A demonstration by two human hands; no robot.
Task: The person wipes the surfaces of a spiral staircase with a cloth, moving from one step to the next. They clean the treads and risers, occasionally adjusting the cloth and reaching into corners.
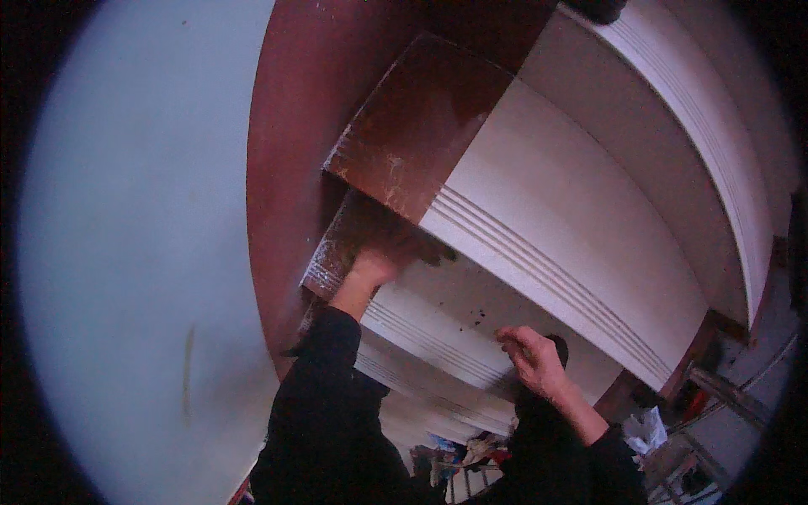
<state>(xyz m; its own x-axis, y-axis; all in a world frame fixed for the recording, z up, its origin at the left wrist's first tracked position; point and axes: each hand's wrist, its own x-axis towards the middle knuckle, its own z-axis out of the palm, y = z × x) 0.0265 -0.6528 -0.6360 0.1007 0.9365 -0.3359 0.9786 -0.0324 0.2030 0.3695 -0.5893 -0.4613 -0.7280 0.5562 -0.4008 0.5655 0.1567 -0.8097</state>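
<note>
My left hand [377, 264] reaches under the overhanging edge of a stair and is blurred. It is over the dark painted end [328, 265] of a lower stair tread. A dark shape [429, 251] lies at its fingers; whether it is a held item or the shaded fingers is unclear. Several small dark crumbs [481, 313] lie on the pale part of that tread [435, 290]. To their right hovers my right hand [536, 363], fingers loosely curled, with nothing visible in it. A dark rounded form [558, 350] shows just behind it.
Above is another grooved pale tread [568, 189] with a scuffed brown end [429, 113]. A wall with a maroon lower band [290, 158] and pale upper part [139, 221] runs along the left. At lower right are metal bars [726, 391] and a white plastic bag [647, 429].
</note>
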